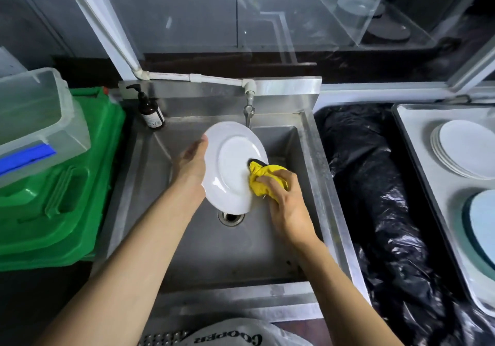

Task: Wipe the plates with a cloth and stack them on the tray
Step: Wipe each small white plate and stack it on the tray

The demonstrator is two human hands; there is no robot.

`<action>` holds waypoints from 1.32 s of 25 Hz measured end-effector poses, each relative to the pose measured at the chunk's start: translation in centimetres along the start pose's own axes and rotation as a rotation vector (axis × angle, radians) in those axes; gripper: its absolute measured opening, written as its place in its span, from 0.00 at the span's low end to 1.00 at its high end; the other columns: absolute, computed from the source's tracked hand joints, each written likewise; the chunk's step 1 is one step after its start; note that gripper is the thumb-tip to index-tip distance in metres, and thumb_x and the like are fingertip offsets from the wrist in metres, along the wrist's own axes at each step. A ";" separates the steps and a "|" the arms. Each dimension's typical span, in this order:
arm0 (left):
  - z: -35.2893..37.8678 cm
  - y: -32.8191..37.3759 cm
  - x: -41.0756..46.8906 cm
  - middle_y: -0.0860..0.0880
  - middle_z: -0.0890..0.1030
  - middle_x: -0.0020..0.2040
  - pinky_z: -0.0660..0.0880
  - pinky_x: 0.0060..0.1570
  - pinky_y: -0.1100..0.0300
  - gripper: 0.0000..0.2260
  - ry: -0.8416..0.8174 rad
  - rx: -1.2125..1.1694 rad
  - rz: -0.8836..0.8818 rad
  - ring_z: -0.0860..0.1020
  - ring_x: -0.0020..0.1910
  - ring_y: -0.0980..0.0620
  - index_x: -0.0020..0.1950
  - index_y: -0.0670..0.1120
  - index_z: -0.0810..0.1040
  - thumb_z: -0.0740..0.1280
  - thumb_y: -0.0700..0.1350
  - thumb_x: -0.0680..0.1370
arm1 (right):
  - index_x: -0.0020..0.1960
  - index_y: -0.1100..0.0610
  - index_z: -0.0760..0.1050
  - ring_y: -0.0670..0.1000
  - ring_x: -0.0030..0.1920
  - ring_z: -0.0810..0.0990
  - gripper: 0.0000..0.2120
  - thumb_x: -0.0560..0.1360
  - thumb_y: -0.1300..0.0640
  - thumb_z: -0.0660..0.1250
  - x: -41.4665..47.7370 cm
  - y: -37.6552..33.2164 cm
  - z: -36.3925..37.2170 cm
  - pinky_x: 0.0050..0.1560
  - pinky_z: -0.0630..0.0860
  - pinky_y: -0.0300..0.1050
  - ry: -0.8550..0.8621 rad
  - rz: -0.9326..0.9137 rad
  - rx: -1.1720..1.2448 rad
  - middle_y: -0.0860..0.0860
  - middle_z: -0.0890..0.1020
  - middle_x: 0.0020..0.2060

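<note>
Plainly, left grip (191, 162) holds a white plate (230, 163), right grip (288, 206) clutches a yellow cloth (263, 182); lettering (227, 339) reads COOPER.

tap (249, 111) hangs just behind the plate (230, 163); basin (214, 252) below seems open.

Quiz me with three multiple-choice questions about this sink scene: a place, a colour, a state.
1. The plate is held: A over the sink; B over a stove; C on a shelf.
2. The cloth is: A blue; B yellow; C red.
3. The right hand: A hangs idle; B grips the cloth; C holds a knife.

Answers:
1 A, the left hand holds the plate above the drain.
2 B, it is bright yellow.
3 B, its fingers curl round the cloth against the plate.
</note>
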State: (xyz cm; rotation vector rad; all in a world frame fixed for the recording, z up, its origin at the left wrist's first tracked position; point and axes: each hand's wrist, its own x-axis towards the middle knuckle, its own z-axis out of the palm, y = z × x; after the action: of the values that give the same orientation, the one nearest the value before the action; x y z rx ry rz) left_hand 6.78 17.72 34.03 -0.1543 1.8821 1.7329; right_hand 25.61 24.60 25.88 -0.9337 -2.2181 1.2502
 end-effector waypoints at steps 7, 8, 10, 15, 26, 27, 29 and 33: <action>3.2 -2.7 -1.5 0.50 0.82 0.46 0.76 0.57 0.53 0.04 -0.021 0.004 -0.041 0.80 0.51 0.48 0.47 0.49 0.81 0.71 0.49 0.78 | 0.63 0.45 0.80 0.60 0.60 0.76 0.26 0.72 0.68 0.69 -1.2 9.7 -5.9 0.62 0.70 0.56 0.283 0.044 -0.756 0.54 0.77 0.60; 3.6 -3.0 -1.8 0.48 0.83 0.49 0.76 0.58 0.52 0.07 -0.027 0.005 -0.054 0.80 0.53 0.47 0.52 0.47 0.81 0.71 0.49 0.78 | 0.65 0.44 0.79 0.60 0.64 0.75 0.26 0.73 0.66 0.68 -1.8 11.2 -6.0 0.66 0.67 0.59 0.237 0.167 -0.808 0.55 0.76 0.62; 4.4 -3.7 -2.2 0.48 0.82 0.52 0.76 0.56 0.53 0.12 -0.031 0.025 -0.065 0.80 0.53 0.47 0.59 0.46 0.80 0.71 0.49 0.78 | 0.74 0.41 0.70 0.59 0.76 0.64 0.29 0.77 0.63 0.64 -3.3 14.0 -5.4 0.75 0.57 0.61 -0.020 0.445 -0.847 0.55 0.68 0.74; 5.5 -4.9 -2.9 0.57 0.80 0.42 0.74 0.42 0.60 0.06 -0.047 0.145 -0.042 0.78 0.42 0.53 0.52 0.52 0.79 0.70 0.52 0.78 | 0.79 0.42 0.61 0.56 0.80 0.54 0.32 0.78 0.56 0.63 -4.7 15.8 -5.1 0.77 0.52 0.61 -0.160 0.530 -0.783 0.52 0.60 0.79; 5.4 -5.9 -4.9 0.52 0.75 0.34 0.66 0.37 0.56 0.12 -0.328 0.647 0.717 0.71 0.35 0.52 0.42 0.48 0.76 0.62 0.53 0.82 | 0.56 0.51 0.80 0.51 0.46 0.85 0.08 0.82 0.53 0.62 1.8 4.1 -7.1 0.53 0.79 0.51 0.290 0.396 0.061 0.48 0.86 0.43; 5.2 -6.0 -5.3 0.52 0.75 0.35 0.67 0.38 0.55 0.11 -0.357 0.706 0.786 0.71 0.36 0.51 0.43 0.49 0.76 0.62 0.53 0.82 | 0.50 0.50 0.81 0.51 0.42 0.85 0.10 0.83 0.50 0.61 2.5 2.9 -7.2 0.53 0.80 0.53 0.299 0.435 0.153 0.48 0.86 0.39; 4.6 -6.3 -6.1 0.53 0.72 0.33 0.67 0.34 0.57 0.09 -0.368 0.840 0.991 0.68 0.33 0.51 0.46 0.49 0.80 0.65 0.51 0.82 | 0.39 0.50 0.82 0.52 0.39 0.86 0.20 0.82 0.42 0.60 3.5 1.5 -7.3 0.52 0.82 0.58 0.296 0.507 0.270 0.50 0.85 0.32; 3.2 -7.4 -6.9 0.51 0.81 0.31 0.69 0.26 0.60 0.03 -0.359 1.079 1.326 0.77 0.28 0.49 0.49 0.50 0.83 0.72 0.47 0.77 | 0.28 0.56 0.80 0.55 0.35 0.86 0.21 0.77 0.49 0.70 3.7 0.3 -6.9 0.47 0.84 0.59 0.247 0.616 0.223 0.53 0.83 0.26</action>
State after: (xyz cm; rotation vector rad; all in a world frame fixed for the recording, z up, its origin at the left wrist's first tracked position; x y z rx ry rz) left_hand 16.87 17.57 30.76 1.9858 2.4356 0.8408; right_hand 27.67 31.38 29.22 -1.6467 -1.6063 1.4949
